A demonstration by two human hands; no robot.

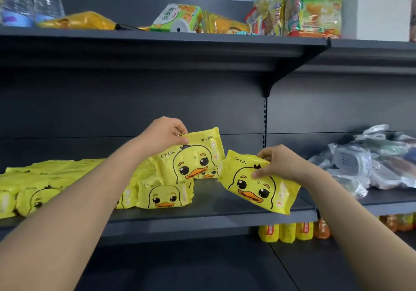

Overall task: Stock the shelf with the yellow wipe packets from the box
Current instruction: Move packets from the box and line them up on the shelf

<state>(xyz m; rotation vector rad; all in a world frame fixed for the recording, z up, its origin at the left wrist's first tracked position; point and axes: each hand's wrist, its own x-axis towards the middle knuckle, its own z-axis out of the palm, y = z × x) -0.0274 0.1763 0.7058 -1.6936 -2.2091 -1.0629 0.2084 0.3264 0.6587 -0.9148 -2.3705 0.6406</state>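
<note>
Several yellow duck-face wipe packets [162,197] lie in a row along the dark grey middle shelf [213,216]. My left hand [163,134] pinches the top edge of an upright yellow packet [191,162] that stands on top of that row. My right hand [276,163] grips another yellow packet [258,189], tilted, just above the bare right part of the same shelf. The box is out of view.
Silver and clear wrapped packs [364,164] are piled on the adjoining shelf to the right. The upper shelf [157,40] carries water bottles [29,2], snack bags and a white box [380,16]. Yellow and orange packs [292,232] stand on the shelf below.
</note>
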